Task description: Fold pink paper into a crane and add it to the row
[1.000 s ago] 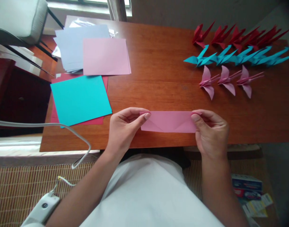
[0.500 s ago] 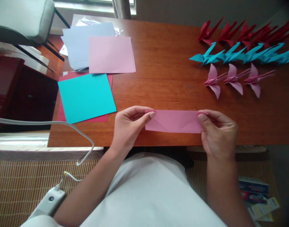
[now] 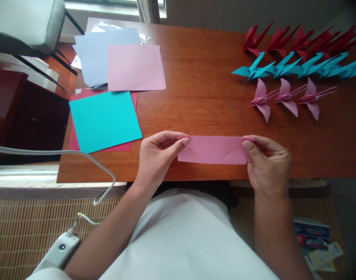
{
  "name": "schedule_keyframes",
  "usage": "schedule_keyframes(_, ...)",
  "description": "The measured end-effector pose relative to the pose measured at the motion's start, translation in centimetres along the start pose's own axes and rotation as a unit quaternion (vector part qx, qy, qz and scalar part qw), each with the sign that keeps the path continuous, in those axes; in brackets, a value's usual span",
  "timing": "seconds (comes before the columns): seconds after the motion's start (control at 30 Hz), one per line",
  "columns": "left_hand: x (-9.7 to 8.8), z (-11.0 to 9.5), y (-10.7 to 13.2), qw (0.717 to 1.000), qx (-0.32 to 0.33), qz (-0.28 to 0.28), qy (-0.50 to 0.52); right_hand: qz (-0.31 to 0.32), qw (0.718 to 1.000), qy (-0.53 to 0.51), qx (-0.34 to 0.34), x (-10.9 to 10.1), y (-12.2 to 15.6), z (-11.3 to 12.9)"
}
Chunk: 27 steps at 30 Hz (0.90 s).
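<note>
A folded pink sheet of paper (image 3: 214, 151) stretches as a long strip between my two hands, above the table's front edge. Faint diagonal creases mark its surface. My left hand (image 3: 160, 153) pinches its upper left corner between thumb and fingers. At the other end, my right hand (image 3: 267, 161) pinches the upper right corner, its thumb on the near face. Further back on the right stand folded paper cranes in rows: several red cranes (image 3: 278, 41), several blue cranes (image 3: 285, 68) and three pink cranes (image 3: 287, 98).
On the table (image 3: 195, 105), left of my hands, lie blue paper (image 3: 106, 120) over red sheets, with pink paper (image 3: 135, 68) and grey-blue paper (image 3: 93, 58) behind. A white cable (image 3: 99, 163) hangs near the left corner. A chair (image 3: 29, 23) stands at the far left.
Both hands keep the same pinch on the pink paper. The whole view has shifted very slightly; nothing else has visibly moved.
</note>
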State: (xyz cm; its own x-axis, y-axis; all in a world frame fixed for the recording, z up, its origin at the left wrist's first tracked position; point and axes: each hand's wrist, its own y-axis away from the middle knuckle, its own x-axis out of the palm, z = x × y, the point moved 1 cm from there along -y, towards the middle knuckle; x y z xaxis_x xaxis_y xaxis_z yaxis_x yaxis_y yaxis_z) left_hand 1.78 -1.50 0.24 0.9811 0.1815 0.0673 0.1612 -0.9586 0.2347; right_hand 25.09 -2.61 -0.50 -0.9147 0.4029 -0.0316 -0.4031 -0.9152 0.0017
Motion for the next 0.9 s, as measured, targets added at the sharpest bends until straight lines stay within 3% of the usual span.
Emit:
schedule_keyframes(0.37, -1.1, 0.1, -0.8, 0.998, 0.02, -0.046, -0.032, 0.058, 0.995, 0.074, -0.023, 0.7, -0.4, 1.2)
schedule_keyframes(0.9, -0.9, 0.1, -1.3, 0.997, 0.027, -0.057, -0.036, 0.078, 0.996, 0.001, 0.046, 0.8, -1.0, 0.9)
